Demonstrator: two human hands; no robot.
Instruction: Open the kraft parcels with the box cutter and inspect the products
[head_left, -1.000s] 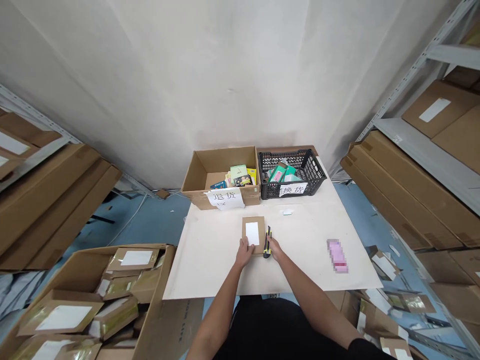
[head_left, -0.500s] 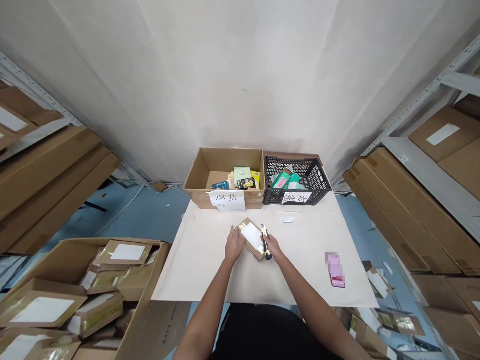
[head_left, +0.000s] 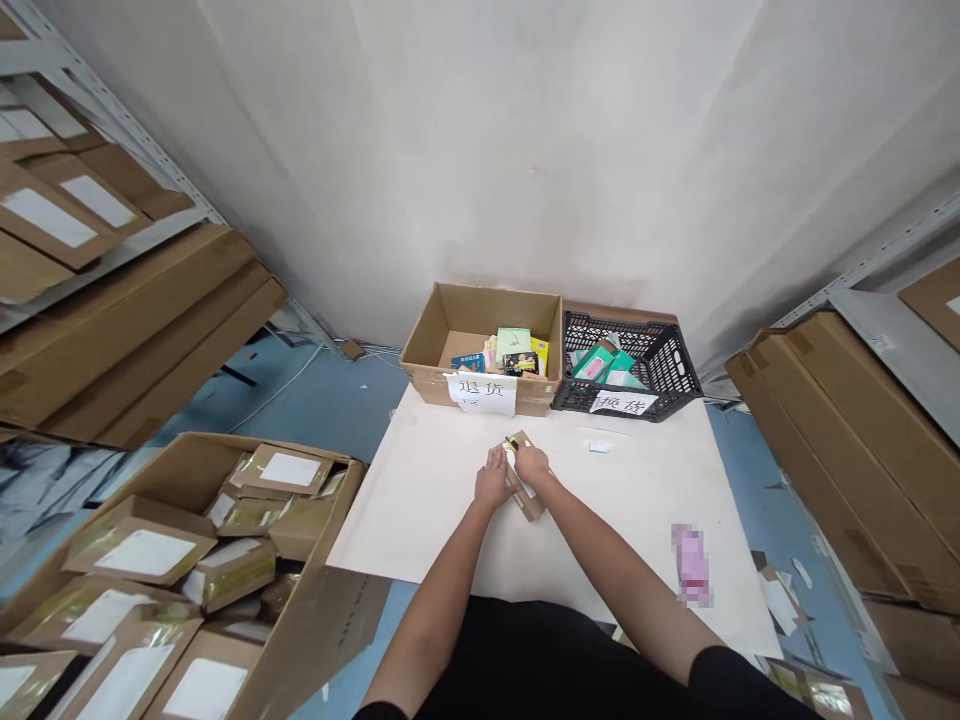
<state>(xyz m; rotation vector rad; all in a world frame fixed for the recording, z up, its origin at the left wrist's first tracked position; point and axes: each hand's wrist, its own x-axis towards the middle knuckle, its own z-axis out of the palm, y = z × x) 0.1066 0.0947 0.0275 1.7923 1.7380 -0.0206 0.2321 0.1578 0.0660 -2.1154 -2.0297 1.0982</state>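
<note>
A small brown cardboard box (head_left: pixel 532 508) with a white label lies at a slant on the table, its middle covered by my hands. My left hand (head_left: pixel 495 480) holds the box by its left side, fingers along the edge and thumb reaching over the top. Wrapped round a yellow-and-black utility knife (head_left: pixel 512 443), my right hand (head_left: pixel 532 464) is over the upper part of the box. The knife's front end is at the far end of the box; the rest is hidden in my fist, and I cannot tell whether the blade is in the tape.
Behind stand an open carton (head_left: pixel 427 378) with small colourful boxes and a black plastic crate (head_left: pixel 675 365) with green packets, both with paper signs. A pink blurred phone (head_left: pixel 691 565) lies right on the white table (head_left: pixel 420 480). A large carton (head_left: pixel 300 590) of parcels stands left.
My right hand has moved from beside the box onto it, bringing the knife to its far end. The box is turned more upright in view. The camera view has shifted left.
</note>
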